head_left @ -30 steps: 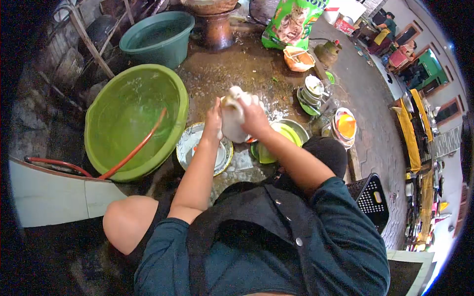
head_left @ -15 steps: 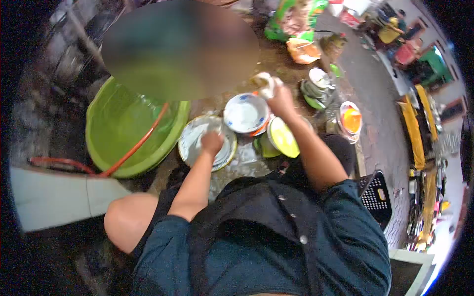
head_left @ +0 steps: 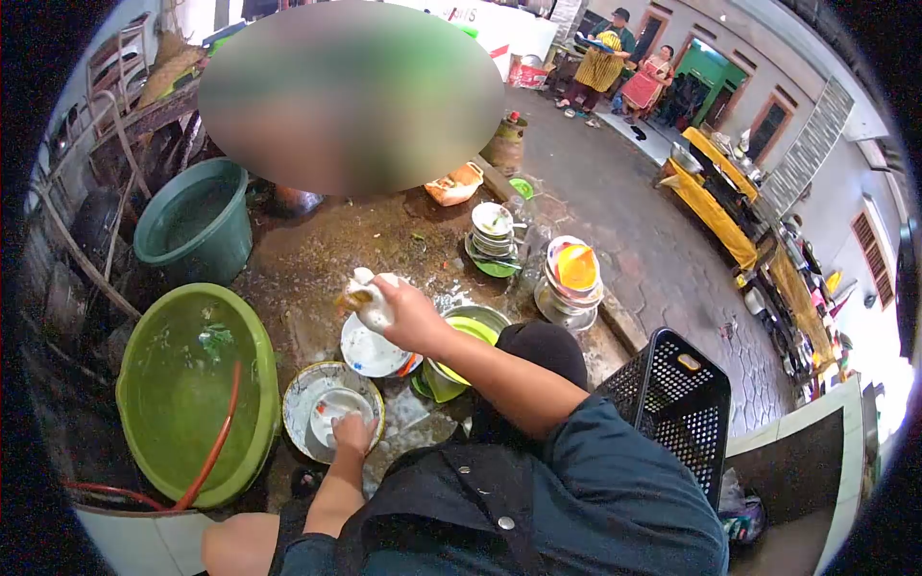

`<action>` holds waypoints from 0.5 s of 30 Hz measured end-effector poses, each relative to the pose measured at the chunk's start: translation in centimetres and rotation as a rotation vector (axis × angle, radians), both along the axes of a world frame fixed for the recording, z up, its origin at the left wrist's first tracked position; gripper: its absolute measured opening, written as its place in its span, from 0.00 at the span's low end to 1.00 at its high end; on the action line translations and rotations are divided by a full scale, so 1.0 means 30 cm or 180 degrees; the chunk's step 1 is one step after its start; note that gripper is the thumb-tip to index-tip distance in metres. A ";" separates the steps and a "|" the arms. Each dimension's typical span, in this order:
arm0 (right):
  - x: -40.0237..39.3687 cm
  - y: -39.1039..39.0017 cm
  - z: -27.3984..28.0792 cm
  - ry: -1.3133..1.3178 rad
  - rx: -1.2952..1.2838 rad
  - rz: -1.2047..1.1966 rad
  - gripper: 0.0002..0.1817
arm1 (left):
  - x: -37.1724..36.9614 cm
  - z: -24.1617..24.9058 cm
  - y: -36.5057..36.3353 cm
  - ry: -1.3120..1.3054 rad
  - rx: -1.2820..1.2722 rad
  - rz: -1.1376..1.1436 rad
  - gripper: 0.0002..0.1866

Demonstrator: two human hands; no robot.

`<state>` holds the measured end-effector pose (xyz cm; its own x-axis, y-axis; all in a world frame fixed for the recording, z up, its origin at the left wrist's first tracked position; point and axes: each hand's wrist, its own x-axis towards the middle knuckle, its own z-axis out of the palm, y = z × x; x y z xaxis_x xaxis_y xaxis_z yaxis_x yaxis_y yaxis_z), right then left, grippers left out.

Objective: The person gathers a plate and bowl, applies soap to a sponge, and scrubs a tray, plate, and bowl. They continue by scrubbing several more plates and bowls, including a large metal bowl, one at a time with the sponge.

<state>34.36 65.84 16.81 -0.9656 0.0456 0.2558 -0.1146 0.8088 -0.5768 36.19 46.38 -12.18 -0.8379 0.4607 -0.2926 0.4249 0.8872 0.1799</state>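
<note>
My left hand grips a small white bowl inside a wide, yellow-rimmed basin. Raised above the dishes, my right hand is closed on a soapy sponge. Below the sponge lies a white plate with blue marks. A yellow-green bowl sits in a metal pot to its right.
On the left stand a green tub with a red hose and a dark teal bucket. Stacked dishes, more bowls and a black crate are right. Two people stand in the background.
The view has shifted and shows more of the yard. My right hand with the sponge now hangs over the white plate, nearer my left hand. My left hand stays in the basin.
</note>
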 end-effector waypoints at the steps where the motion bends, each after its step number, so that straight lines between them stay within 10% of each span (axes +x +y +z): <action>1: 0.013 0.009 0.019 0.0086 0.0105 -0.0024 0.29 | -0.022 0.000 0.016 -0.0004 0.0002 0.0011 0.20; 6: 0.013 0.112 0.095 0.0581 0.0203 -0.0226 0.30 | -0.186 -0.163 0.092 0.1011 0.2245 0.0591 0.16; 8: 0.014 0.153 0.096 0.0759 0.0353 -0.0431 0.31 | -0.298 -0.236 0.139 -0.0203 0.2693 0.1320 0.15; 15: 0.004 0.206 0.099 0.0618 0.0018 -0.0492 0.23 | -0.437 -0.253 0.252 -0.0598 0.2629 0.2419 0.15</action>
<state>34.49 72.03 19.78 -0.8800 0.1872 0.4365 -0.0973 0.8285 -0.5515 23.09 53.93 -19.77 -0.9575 -0.0376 -0.2859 -0.2677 0.4841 0.8331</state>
